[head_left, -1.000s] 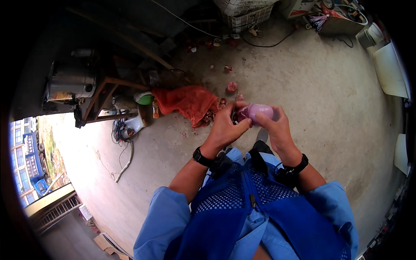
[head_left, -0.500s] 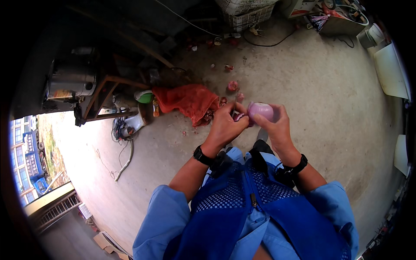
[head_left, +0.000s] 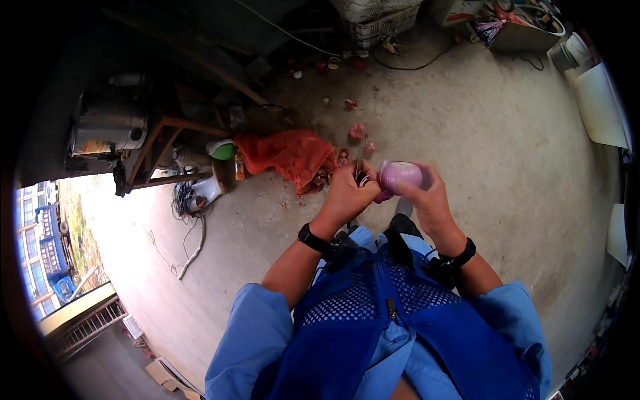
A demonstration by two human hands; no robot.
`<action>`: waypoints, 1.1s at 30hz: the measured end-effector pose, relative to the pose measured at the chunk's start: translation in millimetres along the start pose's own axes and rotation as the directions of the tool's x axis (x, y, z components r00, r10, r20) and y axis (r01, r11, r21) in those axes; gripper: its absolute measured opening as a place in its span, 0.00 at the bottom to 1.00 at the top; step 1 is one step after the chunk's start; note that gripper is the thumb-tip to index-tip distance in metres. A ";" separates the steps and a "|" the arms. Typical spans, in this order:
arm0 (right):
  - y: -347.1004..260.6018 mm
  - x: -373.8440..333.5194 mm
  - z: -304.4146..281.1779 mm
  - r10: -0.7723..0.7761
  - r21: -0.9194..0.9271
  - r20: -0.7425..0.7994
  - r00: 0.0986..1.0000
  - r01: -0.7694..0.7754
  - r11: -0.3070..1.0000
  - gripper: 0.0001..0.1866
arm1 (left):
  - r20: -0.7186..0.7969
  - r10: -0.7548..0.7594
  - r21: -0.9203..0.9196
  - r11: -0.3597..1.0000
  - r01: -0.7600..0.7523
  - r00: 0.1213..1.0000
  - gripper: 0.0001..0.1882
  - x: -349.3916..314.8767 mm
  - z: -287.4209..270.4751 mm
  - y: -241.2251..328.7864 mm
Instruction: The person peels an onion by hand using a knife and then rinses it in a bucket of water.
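Observation:
A peeled, shiny pale-purple onion point(head_left: 401, 176) is in my right hand point(head_left: 430, 197), with the fingers curled round its far side and the thumb pressed on its near face. My left hand point(head_left: 350, 193) is closed right beside it, thumb and fingers pinched together. Out of that pinch a thin, narrow blade points away from me; it looks like a small knife, though its handle is hidden in the hand. Darker purple skin point(head_left: 383, 196) hangs at the onion's lower left, between the two hands.
A red mesh sack point(head_left: 287, 157) of small onions lies open on the concrete floor beyond my left hand. Loose onion peelings point(head_left: 357, 131) are scattered ahead. A wooden stand point(head_left: 170, 123), coiled cables point(head_left: 181, 200) and a white crate point(head_left: 380, 28) are around.
My left fingers have turned, and the thin blade now shows pointing away. The onion has shifted slightly down in my right hand.

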State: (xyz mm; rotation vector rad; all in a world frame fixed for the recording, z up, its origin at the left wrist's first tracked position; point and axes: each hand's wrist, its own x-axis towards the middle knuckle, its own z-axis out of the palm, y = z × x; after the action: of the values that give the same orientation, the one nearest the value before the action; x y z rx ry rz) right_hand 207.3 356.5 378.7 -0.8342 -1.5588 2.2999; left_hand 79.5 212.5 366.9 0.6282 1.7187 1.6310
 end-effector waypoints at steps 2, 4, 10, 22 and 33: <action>7.6 0.7 -4.6 0.098 0.232 0.070 0.993 -0.112 0.966 0.28 | 0.017 -0.107 -0.226 0.968 0.108 0.994 0.02 -4.6 -5.6 1.3; 9.7 0.1 -8.8 0.152 0.360 0.121 0.981 -0.186 0.914 0.27 | 0.026 -0.163 -0.363 0.918 0.161 0.986 0.03 -7.2 -12.0 3.9; 10.7 -1.4 -10.4 0.168 0.387 0.129 0.977 -0.206 0.899 0.29 | 0.041 -0.292 -0.184 0.938 0.295 0.955 0.09 -9.7 -13.0 18.0; -2.7 -4.8 7.3 -0.059 0.085 -0.059 0.997 0.064 0.994 0.31 | -0.131 0.115 0.309 0.949 -0.070 0.985 0.04 -14.3 14.5 22.0; -1.7 -6.0 6.9 -0.092 0.110 -0.055 0.994 0.097 0.989 0.30 | -0.137 0.093 0.326 0.944 -0.044 0.986 0.03 -7.2 18.6 13.7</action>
State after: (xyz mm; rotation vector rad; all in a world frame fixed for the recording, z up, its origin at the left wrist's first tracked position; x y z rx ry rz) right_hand 207.9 348.9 384.0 -0.7665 -1.4024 2.2583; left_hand 96.7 220.8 381.7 0.7410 2.1213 1.4868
